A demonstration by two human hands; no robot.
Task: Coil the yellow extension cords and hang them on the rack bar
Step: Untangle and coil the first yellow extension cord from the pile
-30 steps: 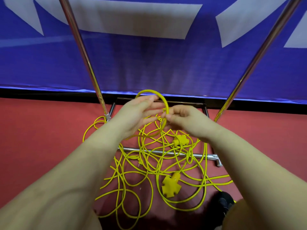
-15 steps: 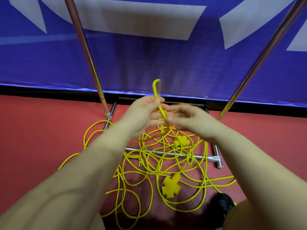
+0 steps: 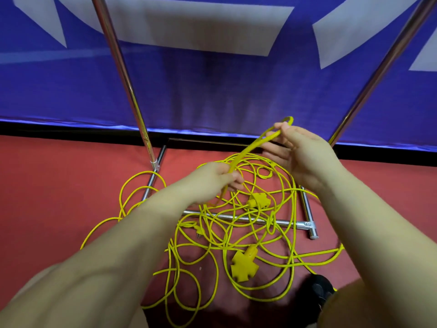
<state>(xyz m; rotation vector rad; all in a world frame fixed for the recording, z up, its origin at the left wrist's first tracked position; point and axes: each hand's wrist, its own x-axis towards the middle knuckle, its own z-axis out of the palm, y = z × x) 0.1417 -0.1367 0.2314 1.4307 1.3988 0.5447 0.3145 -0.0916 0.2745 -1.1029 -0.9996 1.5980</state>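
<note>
hands have split apart since a second ago. then they were together on a round loop; now my left hand (image 3: 216, 179) has dropped low and left, fingers curled round the cord (image 3: 250, 149), and my right hand (image 3: 299, 151) has gone up and right, pinching the folded end of the same loop by the fingertips. the loop has gone from round to a long narrow stretch running taut between the two grips, bend poking out just past my right fingers.

means: judging by this, i'm pulling slack out and sizing the first turn, not stacking turns yet. coil is barely begun.

rest of the cords (image 3: 236, 233) lie in a loose tangle on the floor (image 3: 59, 190) under both hands, draped over the rack's base bar (image 3: 288, 224). one socket block (image 3: 243, 263) sits below my left grip, nearer me; another block (image 3: 259, 200) lies just under the taut run. a plug (image 3: 197, 230) is in the tangle below left of it.

uprights (image 3: 127, 86) rise either side of my hands. the hanging bar itself is out of frame, nothing hung as far as i can see.

risk: strands cross a lot, so pulling harder may cinch a knot or drag a block against the base bar. feed slowly.
</note>
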